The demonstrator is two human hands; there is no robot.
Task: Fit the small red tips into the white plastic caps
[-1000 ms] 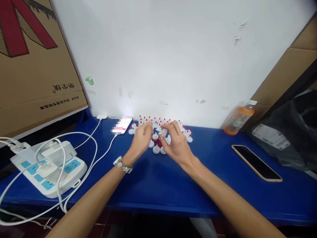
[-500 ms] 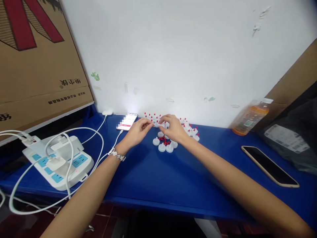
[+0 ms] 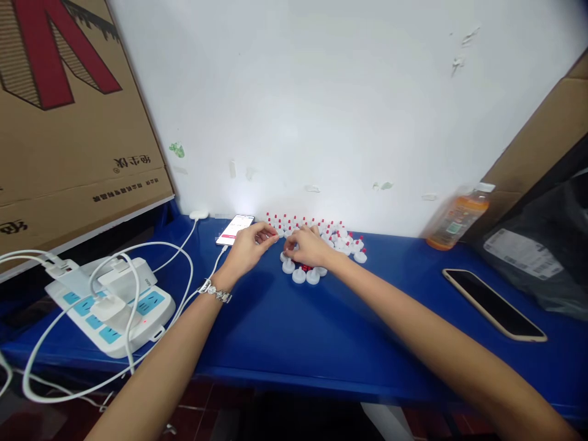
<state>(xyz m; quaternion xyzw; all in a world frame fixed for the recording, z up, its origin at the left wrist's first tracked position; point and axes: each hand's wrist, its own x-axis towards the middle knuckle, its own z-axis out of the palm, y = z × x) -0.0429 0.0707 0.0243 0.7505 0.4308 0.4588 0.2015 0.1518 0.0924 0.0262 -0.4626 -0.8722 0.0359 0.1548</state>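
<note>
White caps (image 3: 299, 276) sit in a small bunch on the blue table (image 3: 275, 331), under and just in front of the right hand (image 3: 310, 248). Its fingers bend down close together at the bunch; I cannot tell if they pinch anything. Small red bits (image 3: 305, 267) lie among the caps. On the left hand (image 3: 248, 245), thumb and fingertips nearly meet; I cannot tell if something is between them. Red-tipped caps (image 3: 343, 246) stand behind, near the wall (image 3: 321, 92). Beside the left hand is a bright phone (image 3: 236, 228). Farther left is a power strip (image 3: 113, 343). Well off right are a dark phone (image 3: 493, 304) and an orange bottle (image 3: 459, 217).
</note>
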